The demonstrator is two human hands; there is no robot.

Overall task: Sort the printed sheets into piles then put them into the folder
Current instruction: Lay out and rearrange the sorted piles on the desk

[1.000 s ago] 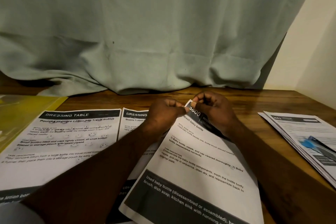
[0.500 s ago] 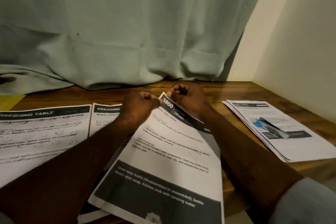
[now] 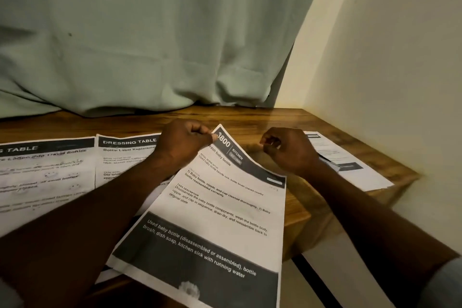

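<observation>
A printed sheet headed "3800 KITCHEN, Wash baby bottle" (image 3: 225, 210) lies slanted in front of me, its lower part hanging past the table's front edge. My left hand (image 3: 185, 142) pinches its top left corner, which is lifted a little. My right hand (image 3: 290, 150) hovers just right of the sheet, apart from it, its fingers curled with nothing visible in them. Two "DRESSING TABLE" sheets (image 3: 45, 177) (image 3: 125, 155) lie flat side by side at the left, partly under my left forearm. The folder is out of view.
Another pile of printed sheets (image 3: 355, 170) lies near the wooden table's (image 3: 250, 115) right edge, partly behind my right wrist. A pale green curtain (image 3: 150, 45) hangs onto the table's back. A cream wall (image 3: 400, 82) closes the right side.
My right hand has let go of the kitchen sheet's top corner and moved right. My left hand still pinches that corner. The view has swung right, so the yellow folder left the frame.
</observation>
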